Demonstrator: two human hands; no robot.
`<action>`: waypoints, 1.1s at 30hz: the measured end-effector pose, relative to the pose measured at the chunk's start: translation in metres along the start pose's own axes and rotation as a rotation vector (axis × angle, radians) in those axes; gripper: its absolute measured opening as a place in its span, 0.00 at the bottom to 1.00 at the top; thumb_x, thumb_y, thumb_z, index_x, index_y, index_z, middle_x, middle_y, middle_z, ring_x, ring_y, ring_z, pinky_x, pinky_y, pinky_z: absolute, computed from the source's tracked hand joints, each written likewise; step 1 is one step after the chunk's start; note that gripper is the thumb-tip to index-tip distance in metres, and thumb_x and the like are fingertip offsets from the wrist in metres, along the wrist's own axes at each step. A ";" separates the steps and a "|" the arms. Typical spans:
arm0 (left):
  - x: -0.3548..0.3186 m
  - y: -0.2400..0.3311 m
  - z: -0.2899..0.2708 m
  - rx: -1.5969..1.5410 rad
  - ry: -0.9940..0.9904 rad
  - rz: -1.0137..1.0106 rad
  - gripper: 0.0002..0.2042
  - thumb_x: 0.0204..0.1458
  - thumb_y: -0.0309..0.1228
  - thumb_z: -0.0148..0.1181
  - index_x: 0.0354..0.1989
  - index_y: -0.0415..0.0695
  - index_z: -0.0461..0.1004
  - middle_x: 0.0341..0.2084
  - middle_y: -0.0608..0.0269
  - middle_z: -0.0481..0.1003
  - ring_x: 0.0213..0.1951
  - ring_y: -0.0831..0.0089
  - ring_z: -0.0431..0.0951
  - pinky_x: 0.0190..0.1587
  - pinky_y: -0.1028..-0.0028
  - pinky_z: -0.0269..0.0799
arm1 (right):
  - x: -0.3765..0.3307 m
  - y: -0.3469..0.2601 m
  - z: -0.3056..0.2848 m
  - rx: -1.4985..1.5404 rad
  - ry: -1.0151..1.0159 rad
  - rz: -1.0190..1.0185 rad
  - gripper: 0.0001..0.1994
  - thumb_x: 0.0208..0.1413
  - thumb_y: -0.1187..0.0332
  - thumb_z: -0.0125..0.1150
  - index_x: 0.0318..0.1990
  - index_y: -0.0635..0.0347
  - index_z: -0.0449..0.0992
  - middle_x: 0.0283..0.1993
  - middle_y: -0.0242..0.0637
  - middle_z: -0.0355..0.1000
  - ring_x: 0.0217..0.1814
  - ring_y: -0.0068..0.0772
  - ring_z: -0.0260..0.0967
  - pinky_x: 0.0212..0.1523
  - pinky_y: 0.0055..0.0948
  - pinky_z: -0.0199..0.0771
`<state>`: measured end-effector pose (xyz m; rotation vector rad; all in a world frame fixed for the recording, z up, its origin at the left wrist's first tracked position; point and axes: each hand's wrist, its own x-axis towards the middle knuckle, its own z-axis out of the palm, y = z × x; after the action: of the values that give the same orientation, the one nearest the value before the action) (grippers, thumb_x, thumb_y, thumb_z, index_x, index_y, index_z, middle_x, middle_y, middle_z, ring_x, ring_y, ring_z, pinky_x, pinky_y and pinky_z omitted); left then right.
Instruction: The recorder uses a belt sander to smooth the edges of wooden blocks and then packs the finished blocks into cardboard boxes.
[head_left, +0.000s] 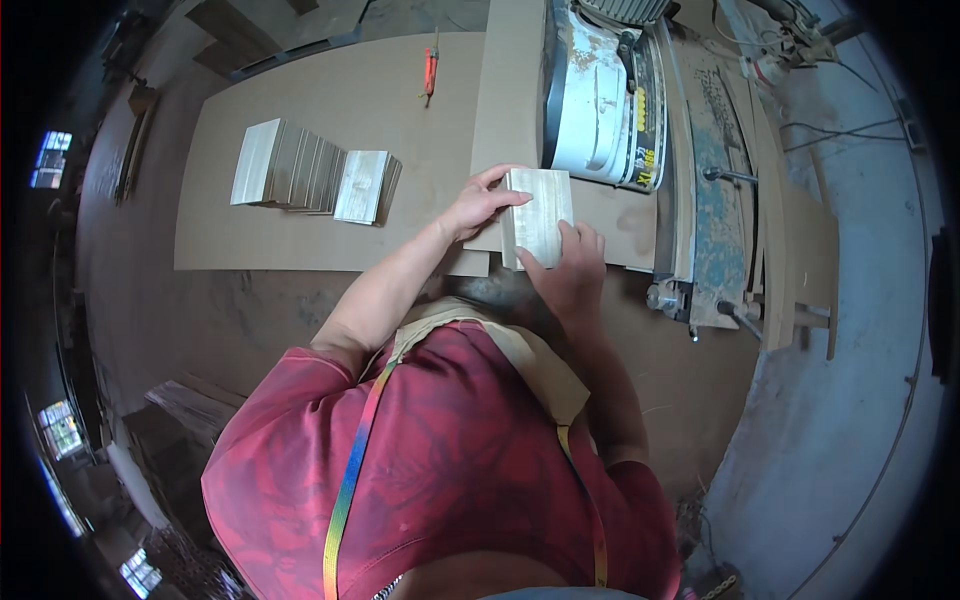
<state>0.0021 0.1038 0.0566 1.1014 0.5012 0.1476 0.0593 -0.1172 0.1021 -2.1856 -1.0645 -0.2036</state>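
A short stack of pale wooden boards (543, 215) is held between my two hands, over the near edge of the table. My left hand (482, 203) grips its upper left side, thumb on the top face. At the lower right corner, my right hand (572, 257) closes round the stack with its thumb at the bottom edge. To the left on the table, a long row of similar boards (290, 168) leans together. Beside its right end, a smaller group of boards (362, 186) lies tilted against one another.
A red-handled tool (430, 72) lies at the table's (420, 140) far side. A white-and-black machine housing (605, 95) stands at the back right. Beyond it runs a worn blue machine bed (722, 170) with protruding knobs, near a pale wall (860, 250). Timber scraps (195, 405) lie at the lower left.
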 end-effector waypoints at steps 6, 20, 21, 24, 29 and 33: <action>0.006 0.001 0.000 0.004 -0.171 -0.057 0.23 0.66 0.29 0.68 0.69 0.53 0.78 0.43 0.68 0.80 0.34 0.84 0.75 0.32 0.85 0.69 | -0.001 -0.025 -0.015 -0.177 -0.072 0.167 0.25 0.45 0.65 0.80 0.51 0.65 0.83 0.50 0.48 0.79 0.50 0.54 0.76 0.47 0.45 0.82; 0.002 0.003 -0.011 -0.079 -0.307 -0.129 0.27 0.68 0.29 0.67 0.76 0.53 0.71 0.45 0.67 0.79 0.36 0.82 0.77 0.38 0.83 0.80 | -0.013 -0.014 -0.029 0.021 0.162 0.164 0.20 0.43 0.66 0.80 0.45 0.64 0.86 0.44 0.45 0.84 0.48 0.51 0.78 0.52 0.41 0.82; -0.002 0.007 -0.011 -0.066 -0.302 -0.128 0.27 0.68 0.29 0.68 0.75 0.54 0.71 0.43 0.67 0.79 0.35 0.83 0.77 0.36 0.84 0.79 | -0.014 -0.009 -0.034 0.042 0.180 0.216 0.20 0.44 0.66 0.80 0.45 0.64 0.86 0.44 0.44 0.84 0.48 0.51 0.78 0.52 0.41 0.82; -0.005 0.012 -0.020 -0.011 -0.276 -0.123 0.27 0.66 0.28 0.69 0.74 0.55 0.72 0.42 0.68 0.79 0.35 0.84 0.76 0.33 0.85 0.77 | -0.027 0.026 -0.039 -0.031 0.198 0.289 0.19 0.45 0.66 0.79 0.46 0.64 0.86 0.44 0.44 0.83 0.49 0.51 0.77 0.53 0.42 0.82; 0.000 0.012 -0.035 0.091 -0.201 -0.117 0.27 0.66 0.27 0.69 0.73 0.53 0.72 0.44 0.65 0.79 0.38 0.80 0.78 0.36 0.82 0.78 | -0.057 0.091 -0.005 -0.394 0.151 0.348 0.19 0.50 0.66 0.76 0.49 0.66 0.84 0.48 0.46 0.80 0.52 0.52 0.75 0.57 0.44 0.80; -0.005 0.015 -0.037 0.111 -0.134 -0.143 0.26 0.67 0.25 0.67 0.73 0.49 0.71 0.52 0.58 0.79 0.47 0.72 0.82 0.45 0.73 0.83 | -0.053 0.117 0.035 -0.560 0.091 0.329 0.19 0.55 0.66 0.73 0.52 0.66 0.81 0.52 0.49 0.77 0.55 0.52 0.72 0.59 0.46 0.78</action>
<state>-0.0175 0.1384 0.0582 1.1713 0.4707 -0.0793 0.1068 -0.1782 -0.0062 -2.7784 -0.6273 -0.4919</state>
